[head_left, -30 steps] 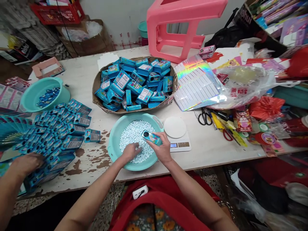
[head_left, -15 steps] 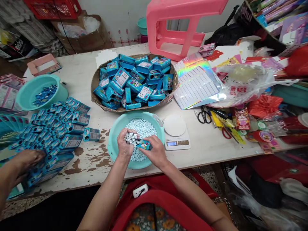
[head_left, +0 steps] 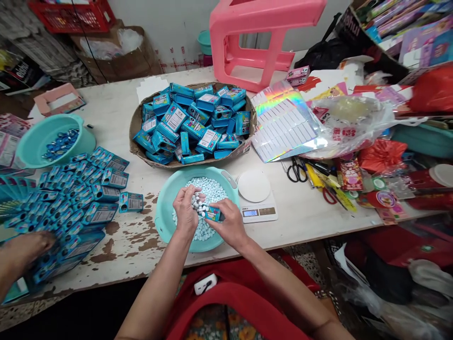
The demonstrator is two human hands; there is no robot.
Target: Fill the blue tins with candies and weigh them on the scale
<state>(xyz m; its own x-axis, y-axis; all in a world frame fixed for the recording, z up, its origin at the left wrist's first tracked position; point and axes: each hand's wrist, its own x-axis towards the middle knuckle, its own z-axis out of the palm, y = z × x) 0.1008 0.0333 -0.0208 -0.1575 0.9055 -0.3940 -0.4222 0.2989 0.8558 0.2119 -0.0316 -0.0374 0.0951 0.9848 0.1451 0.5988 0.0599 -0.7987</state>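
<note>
A turquoise basin (head_left: 163, 208) holds a heap of pale blue candies (head_left: 208, 184). Above it my left hand (head_left: 186, 208) is cupped around a small handful of the candies (head_left: 198, 206). My right hand (head_left: 230, 222) grips a small blue candy box (head_left: 213, 214) between thumb and fingers. The box's end faces the handful, and candies lie right against it; how full the box is cannot be seen. Just behind the basin stands a cut-down carton (head_left: 161, 164) piled with blue candy boxes (head_left: 193, 123).
A kitchen scale (head_left: 256, 198) is right of the basin. Several blue boxes (head_left: 102, 212) stand at left, with a co-worker's hand (head_left: 31, 248) over them. A second basin (head_left: 88, 140) holds shiny blue pieces. Scissors (head_left: 296, 170), sticker sheets (head_left: 283, 125) and a pink stool (head_left: 219, 56) lie beyond.
My left hand has tilted and its fingers have closed in more, with the candies shifted closer to the box. The co-worker's hand has moved left. The view has shifted slightly.
</note>
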